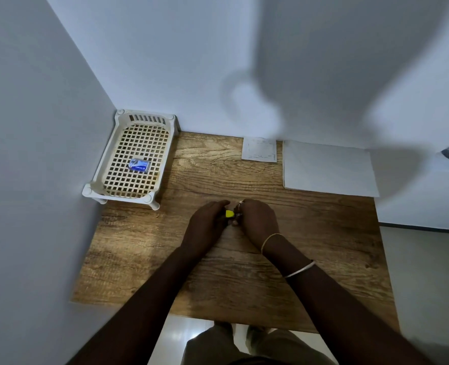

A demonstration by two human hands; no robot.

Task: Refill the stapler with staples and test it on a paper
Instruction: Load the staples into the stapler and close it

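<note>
Wooden table (144,262): left hand (207,224) and right hand (257,219) meet at centre, both curled closed around a small yellow stapler (229,213), mostly hidden between them. Cream lattice tray (128,191) at far left corner, holding a blue staple box (138,164). White paper sheets (328,169) at far right, well apart from the hands; smaller white square (259,149) just beside them

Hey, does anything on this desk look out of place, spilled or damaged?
Nothing stands out. The staple box lies in the white basket, the paper lies flat by the wall, and both hands hold the yellow stapler.
</note>
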